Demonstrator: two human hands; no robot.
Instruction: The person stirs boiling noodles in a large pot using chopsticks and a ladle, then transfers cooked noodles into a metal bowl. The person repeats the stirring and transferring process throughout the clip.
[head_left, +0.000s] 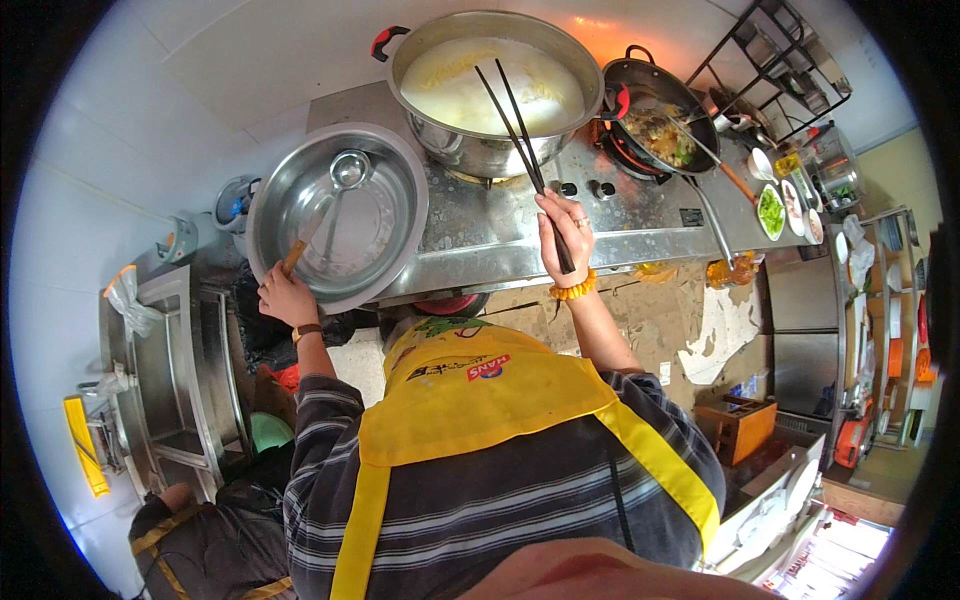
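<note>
My right hand (566, 232) grips a pair of long black chopsticks (517, 124), their tips crossing over a large steel pot (480, 146) in my view. Whitish, frothy liquid (487, 90) fills the pot, with pale yellow noodle-like strands (457, 67) floating in it. At the left, my left hand (289, 296) holds the wooden handle of a ladle (295, 255). The ladle's round metal bowl (350, 169) rests inside a wide stainless steel basin (412, 255), which contains some clear liquid.
Right of the pot, a black wok (697, 97) holds cooked food and a wooden-handled utensil (737, 184). Small dishes, one with chopped greens (770, 212), line the counter's right end. A steel sink (169, 360) stands left. Another person (217, 547) is at lower left, behind me.
</note>
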